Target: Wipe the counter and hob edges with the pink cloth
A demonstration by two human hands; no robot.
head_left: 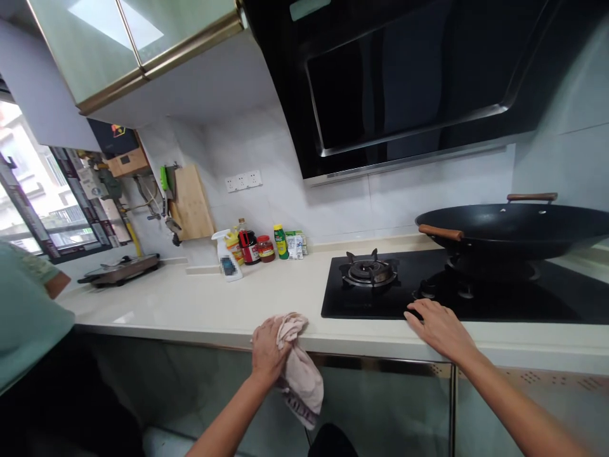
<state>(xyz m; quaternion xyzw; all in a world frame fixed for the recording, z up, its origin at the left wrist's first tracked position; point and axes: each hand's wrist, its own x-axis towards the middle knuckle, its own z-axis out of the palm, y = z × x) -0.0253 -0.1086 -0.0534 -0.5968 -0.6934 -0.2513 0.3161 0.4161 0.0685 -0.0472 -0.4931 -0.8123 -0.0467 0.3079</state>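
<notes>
One cloth sits bunched under the left hand, which grips it at the counter edge, while the right hand rests loosely spread, empty, against the hob, wiping seemingly partway, its extent unclear.

A home kitchen is indicated by the fittings. At right, a black gas hob is set into the pale table, and its far burner is covered by a wide wok. The upper right of the frame is filled by a dark range hood, while glossy wall cabinets are mounted at upper left. Bottles and jars are grouped along the wall near the centre; beside them, a wooden cutting board is placed against the wall.
</notes>
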